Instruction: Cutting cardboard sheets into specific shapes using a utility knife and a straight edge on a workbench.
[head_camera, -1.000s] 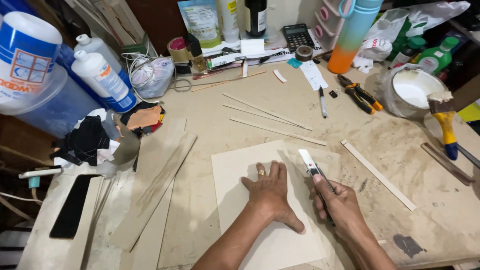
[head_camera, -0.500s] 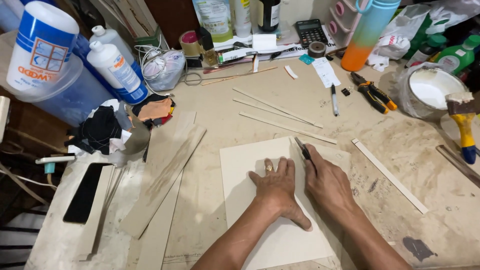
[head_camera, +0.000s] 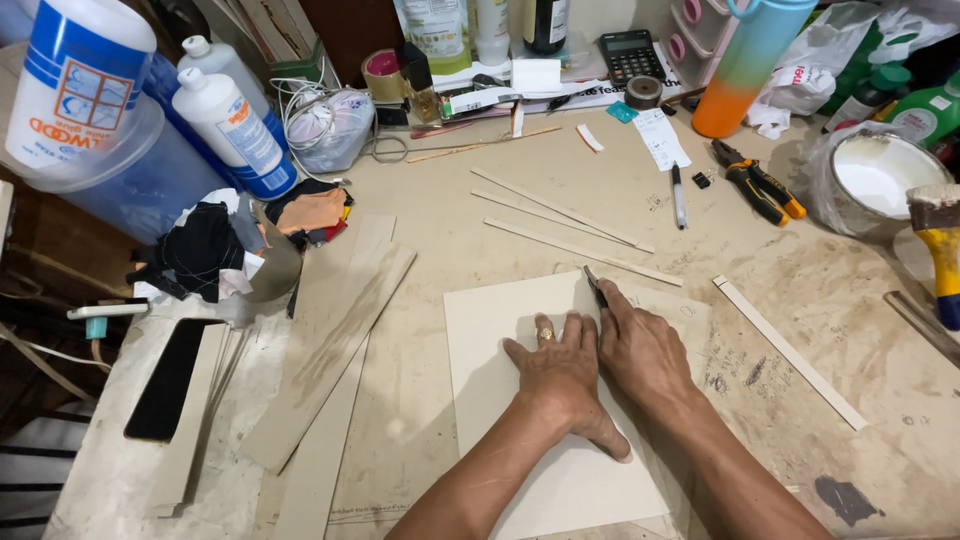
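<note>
A pale rectangular board (head_camera: 500, 390) lies flat on the worktable in front of me. My left hand (head_camera: 560, 375), with a ring on one finger, presses flat on the board, fingers pointing away. Right beside it my right hand (head_camera: 645, 350) holds a slim dark-handled knife (head_camera: 595, 285), its tip touching the board near the far edge. The two hands touch side by side.
Thin wooden strips (head_camera: 560, 215) lie beyond the board, another strip (head_camera: 790, 350) to the right, wide planks (head_camera: 330, 350) to the left. Pliers (head_camera: 755, 190), a pen (head_camera: 678, 195), a paint tub (head_camera: 875, 180), a yellow brush (head_camera: 940, 250), glue bottles (head_camera: 235, 115) and a phone (head_camera: 165, 380) surround the work area.
My right hand has slid the knife away from me along the board, toward its far edge. The left hand has stayed pressed on the board, and the view has shifted slightly.
</note>
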